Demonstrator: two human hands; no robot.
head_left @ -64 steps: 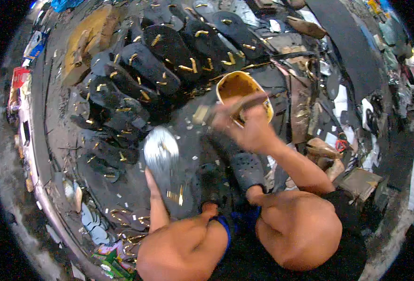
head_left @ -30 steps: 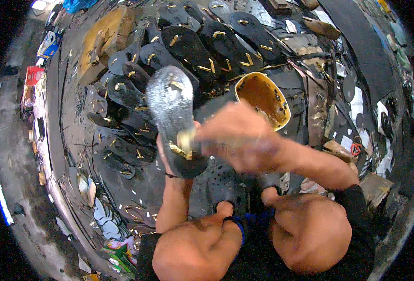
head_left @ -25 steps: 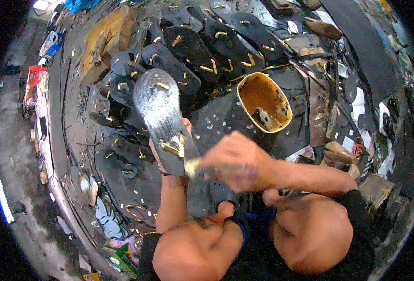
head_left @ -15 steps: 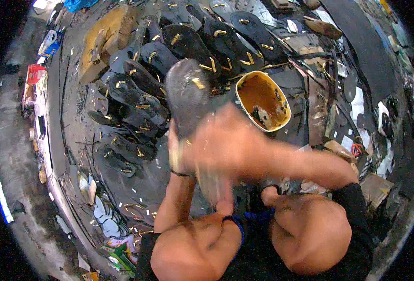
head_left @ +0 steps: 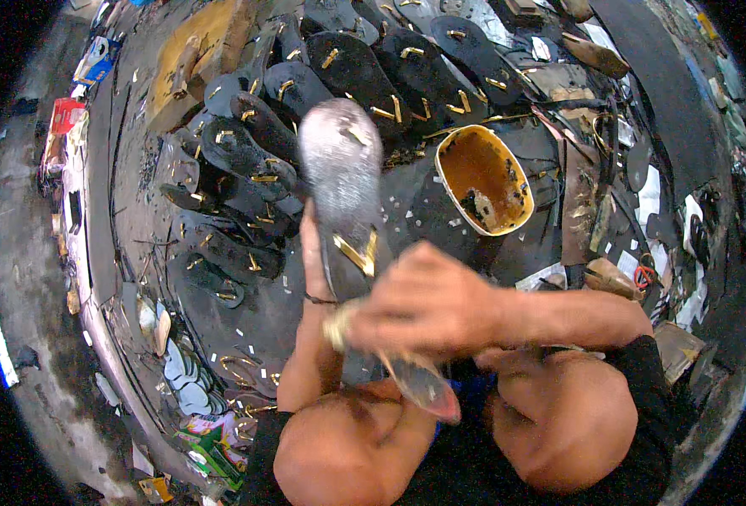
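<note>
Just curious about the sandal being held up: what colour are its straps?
Gold, on the grey sandal; the straps show best in the head view.

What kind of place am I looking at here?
Probably a small sandal-making workshop, worked at floor level. Rows of dark sandal soles with gold straps cover the ground, an open yellow glue tub sits nearby, and the left hand holds up a sandal.

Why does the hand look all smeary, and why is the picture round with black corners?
In the head view, the right hand is motion-blurred, and so is the lower end of the grey sandal sole it works on; the left hand and the yellow bowl look sharper. The fisheye lens bends the floor into a circle, leaving black corners.
</note>
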